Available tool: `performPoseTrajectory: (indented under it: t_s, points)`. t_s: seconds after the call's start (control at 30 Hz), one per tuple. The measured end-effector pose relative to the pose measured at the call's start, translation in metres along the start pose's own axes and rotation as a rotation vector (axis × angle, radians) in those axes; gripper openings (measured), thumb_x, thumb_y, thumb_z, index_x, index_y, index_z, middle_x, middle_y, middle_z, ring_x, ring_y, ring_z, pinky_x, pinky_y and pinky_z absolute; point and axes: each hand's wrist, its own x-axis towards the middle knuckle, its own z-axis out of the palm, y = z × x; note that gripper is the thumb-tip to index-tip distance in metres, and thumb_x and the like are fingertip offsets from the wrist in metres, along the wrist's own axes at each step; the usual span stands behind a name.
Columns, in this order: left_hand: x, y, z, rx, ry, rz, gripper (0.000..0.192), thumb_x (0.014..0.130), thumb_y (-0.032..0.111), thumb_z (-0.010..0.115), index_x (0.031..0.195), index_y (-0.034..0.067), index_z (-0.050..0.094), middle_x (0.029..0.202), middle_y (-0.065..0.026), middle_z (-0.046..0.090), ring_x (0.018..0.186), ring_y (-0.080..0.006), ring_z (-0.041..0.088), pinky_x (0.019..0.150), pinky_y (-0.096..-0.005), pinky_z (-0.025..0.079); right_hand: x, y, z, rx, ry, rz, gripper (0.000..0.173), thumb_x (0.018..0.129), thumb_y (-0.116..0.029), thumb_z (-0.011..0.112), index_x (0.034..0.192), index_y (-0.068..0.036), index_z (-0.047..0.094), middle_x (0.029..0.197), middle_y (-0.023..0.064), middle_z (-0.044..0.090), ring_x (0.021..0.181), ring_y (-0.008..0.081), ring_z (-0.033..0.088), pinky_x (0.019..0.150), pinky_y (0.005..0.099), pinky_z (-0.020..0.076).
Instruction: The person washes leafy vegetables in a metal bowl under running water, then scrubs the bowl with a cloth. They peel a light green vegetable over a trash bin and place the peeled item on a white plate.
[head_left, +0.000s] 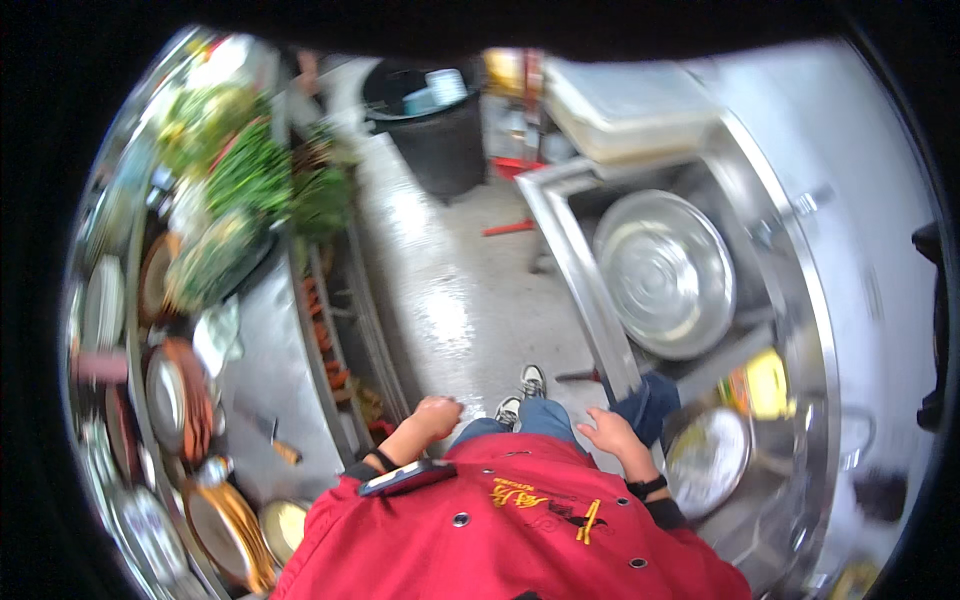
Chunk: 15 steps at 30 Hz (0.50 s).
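Note:
Over the edge of the steel counter, my left hand (439, 416) hangs in the air with its fingers curled; whether anything is inside cannot be seen. My right hand (606, 430) is beside a dark blue cloth (651, 409) draped over the sink's front edge, its fingers apart and nothing in it. A kitchen knife with a wooden handle (286, 451) lies on the left counter (281, 375). To the right, a large metal basin (664, 274) sits in the steel sink, and a smaller round bowl (709, 463) with whitish contents stands nearer me, below a yellow container (766, 384).
Leafy green vegetables (251, 169) are heaped at the counter's far end, with stacked plates (180, 397) along its left. A black bin (435, 142) stands on the shiny floor ahead. A lidded plastic tub (637, 105) rests beyond the sink. Red-handled tools (510, 226) are near the sink's legs.

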Motion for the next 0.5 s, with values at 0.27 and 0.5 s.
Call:
performPoseTrajectory:
  t_s: [0.27,0.5]
  points:
    - [-0.025,-0.008,-0.03,-0.148,0.086,-0.125,0.028,0.08,0.019,0.058,0.104,0.007,0.065,0.107,-0.0159,0.064,0.1,-0.0329,0.062,0.084,-0.0449,0.05,0.096,-0.069,-0.025,0.035,-0.194,-0.103,0.054,0.085,-0.042,0.061,0.12,-0.002,0.056,0.113,0.0209,0.062,0.104,0.0348,0.061,0.088,0.0404,0.0483]
    - [-0.068,-0.088,-0.025,-0.36,0.241,-0.32,0.022,0.081,0.018,0.057,0.098,0.006,0.065,0.104,-0.0181,0.064,0.098,-0.0353,0.062,0.082,-0.0452,0.05,0.199,-0.171,-0.027,-0.127,-0.348,-0.288,0.052,0.086,-0.038,0.062,0.118,0.002,0.057,0.108,0.0213,0.064,0.099,0.0316,0.064,0.085,0.037,0.0504]
